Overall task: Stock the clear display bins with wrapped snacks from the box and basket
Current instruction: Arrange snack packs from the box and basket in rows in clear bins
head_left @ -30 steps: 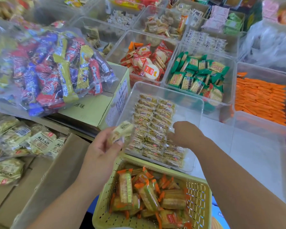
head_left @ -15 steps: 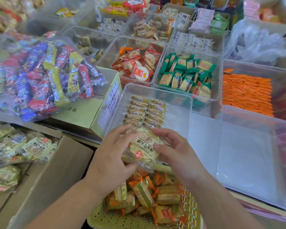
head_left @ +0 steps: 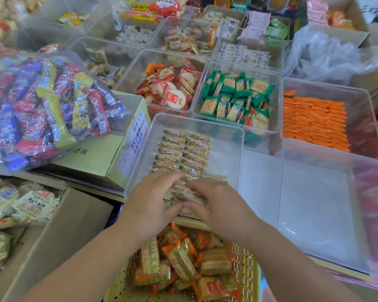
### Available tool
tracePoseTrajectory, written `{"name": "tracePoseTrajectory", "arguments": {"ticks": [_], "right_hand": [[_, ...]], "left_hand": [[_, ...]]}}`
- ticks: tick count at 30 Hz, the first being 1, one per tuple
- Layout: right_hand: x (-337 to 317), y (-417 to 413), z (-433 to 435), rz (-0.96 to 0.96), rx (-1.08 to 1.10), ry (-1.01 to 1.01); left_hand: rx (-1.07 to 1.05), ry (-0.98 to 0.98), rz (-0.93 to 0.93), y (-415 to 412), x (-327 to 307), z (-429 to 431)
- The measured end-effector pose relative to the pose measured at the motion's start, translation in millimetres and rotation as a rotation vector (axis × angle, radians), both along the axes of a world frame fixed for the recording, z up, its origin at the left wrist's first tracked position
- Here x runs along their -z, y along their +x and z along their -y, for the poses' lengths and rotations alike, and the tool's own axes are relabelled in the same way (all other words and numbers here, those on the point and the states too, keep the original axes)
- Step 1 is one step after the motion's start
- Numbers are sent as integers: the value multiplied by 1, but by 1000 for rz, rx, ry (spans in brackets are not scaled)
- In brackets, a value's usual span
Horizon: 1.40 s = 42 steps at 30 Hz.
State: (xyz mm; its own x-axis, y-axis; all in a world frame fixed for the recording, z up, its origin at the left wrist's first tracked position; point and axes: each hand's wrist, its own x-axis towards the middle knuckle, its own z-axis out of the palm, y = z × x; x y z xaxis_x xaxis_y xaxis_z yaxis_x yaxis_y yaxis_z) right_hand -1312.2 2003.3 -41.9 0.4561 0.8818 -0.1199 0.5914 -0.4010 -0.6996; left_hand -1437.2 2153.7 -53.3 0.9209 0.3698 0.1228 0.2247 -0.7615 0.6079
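Observation:
A clear display bin point(head_left: 231, 136) in front of me holds two rows of small beige wrapped snacks point(head_left: 183, 149). At its near end my left hand point(head_left: 151, 205) and my right hand point(head_left: 218, 205) hold a wrapped beige snack pack point(head_left: 183, 192) between them, fingers curled round its edges, low inside the bin. Below my wrists a yellow perforated basket point(head_left: 247, 271) is filled with orange-trimmed wrapped snacks point(head_left: 183, 258). An open cardboard box point(head_left: 59, 236) at the left holds pale green-white snack packs point(head_left: 31, 203).
A big clear bag of mixed red, blue and yellow bars point(head_left: 46, 110) lies on a yellow-green carton point(head_left: 100, 153) at left. An empty clear bin point(head_left: 327, 203) stands to the right. Behind are bins of red-wrapped point(head_left: 172, 90), green-wrapped point(head_left: 236, 97) and orange point(head_left: 314, 120) snacks.
My left hand brought a snack pack from beside the bin to the right hand; both hands then lowered it together into the bin's near end. The view has tilted slightly.

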Motion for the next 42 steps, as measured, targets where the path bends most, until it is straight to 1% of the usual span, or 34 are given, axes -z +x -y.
{"name": "tracePoseTrajectory", "arguments": {"ticks": [2, 4, 5, 7, 9, 12, 14, 15, 21, 24, 26, 31, 35, 38, 40, 42], "right_hand": [[4, 23, -2, 89, -4, -53], [9, 51, -4, 246, 38, -89], [11, 66, -6, 345, 57, -125], [15, 91, -12, 527, 61, -281], [25, 105, -19, 665, -25, -476], [42, 112, -30, 773, -175, -672], [54, 113, -38, 776, -239, -744], [61, 113, -41, 743, -251, -772], [89, 119, -59, 442, -214, -933], [94, 116, -70, 348, -213, -950], [98, 114, -72, 323, -199, -958], [93, 105, -67, 304, -145, -929], [72, 78, -70, 373, 22, -863], [54, 43, -75, 427, 146, -725], [43, 9, -81, 410, 117, -590], [33, -34, -90, 357, 28, -411]], "left_hand": [[-77, 62, -96, 2, 10, -11], [-207, 105, -281, 0, 23, -24], [-275, 90, -391, -2, 30, -31], [-346, -5, -562, -7, 43, -42], [-344, -110, -633, -11, 54, -48], [-360, -135, -650, -12, 63, -52], [-362, -126, -670, -12, 65, -53], [-359, -121, -675, -12, 66, -54], [-323, -123, -664, -14, 68, -55], [-321, -125, -664, -14, 68, -55], [-322, -126, -667, -14, 67, -55], [-312, -154, -660, -17, 65, -55], [-314, -221, -601, -31, 54, -55], [-272, -222, -465, -67, 39, -48], [-256, -176, -351, -99, 26, -45], [-270, -152, -201, -132, 12, -47]]}}
